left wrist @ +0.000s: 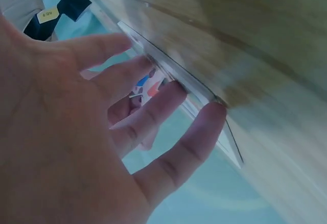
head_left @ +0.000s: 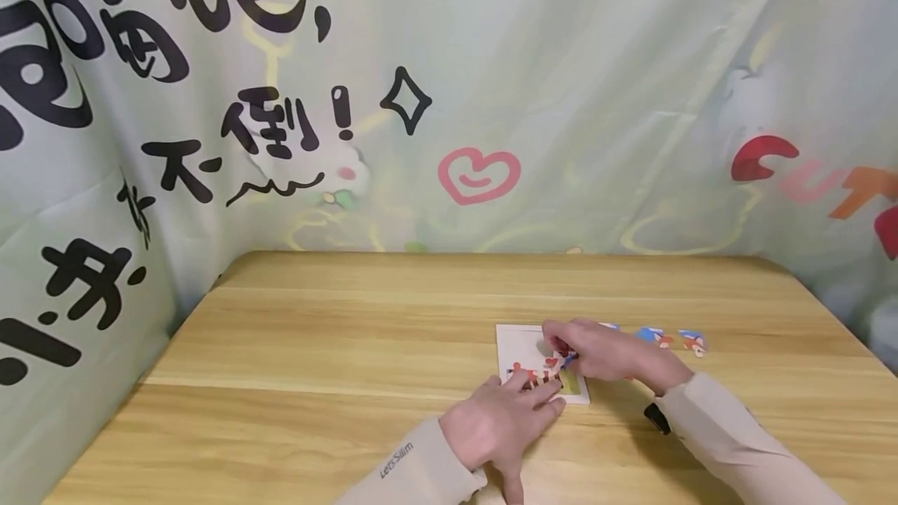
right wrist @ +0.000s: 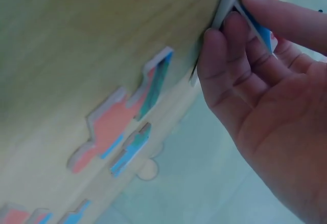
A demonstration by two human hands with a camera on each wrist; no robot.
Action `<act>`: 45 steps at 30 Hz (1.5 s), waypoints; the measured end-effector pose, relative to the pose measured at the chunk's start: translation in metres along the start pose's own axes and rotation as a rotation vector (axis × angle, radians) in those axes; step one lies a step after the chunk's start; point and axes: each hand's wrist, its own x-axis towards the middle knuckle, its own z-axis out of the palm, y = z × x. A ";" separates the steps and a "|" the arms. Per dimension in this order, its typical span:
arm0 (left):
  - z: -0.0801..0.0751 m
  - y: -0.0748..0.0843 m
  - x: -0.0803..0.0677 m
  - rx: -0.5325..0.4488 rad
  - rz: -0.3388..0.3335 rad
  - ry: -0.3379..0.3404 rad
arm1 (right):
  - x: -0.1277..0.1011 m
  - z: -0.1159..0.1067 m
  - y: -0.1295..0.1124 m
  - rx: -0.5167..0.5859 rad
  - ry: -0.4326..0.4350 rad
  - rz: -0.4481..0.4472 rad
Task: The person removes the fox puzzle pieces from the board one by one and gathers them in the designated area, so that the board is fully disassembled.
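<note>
Up at ten o'clock the backdrop cloth carries big black Chinese brush characters, and only a few can be read: "不倒!" at about, with a comma after the row above it. Over at three o'clock on the same cloth, coloured letters run off the edge, looking like "CUT". Down at six o'clock, the left sleeve shows a small brand mark reading "LetsSlim".
</note>
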 end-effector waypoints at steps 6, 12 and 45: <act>0.000 -0.001 0.002 0.037 -0.009 0.000 | 0.002 -0.005 -0.002 -0.020 -0.045 -0.012; 0.000 0.000 0.004 0.035 -0.020 -0.025 | 0.000 -0.013 -0.002 0.052 -0.053 -0.030; 0.004 -0.002 0.000 0.018 0.010 0.026 | -0.030 -0.032 0.024 0.039 0.086 -0.026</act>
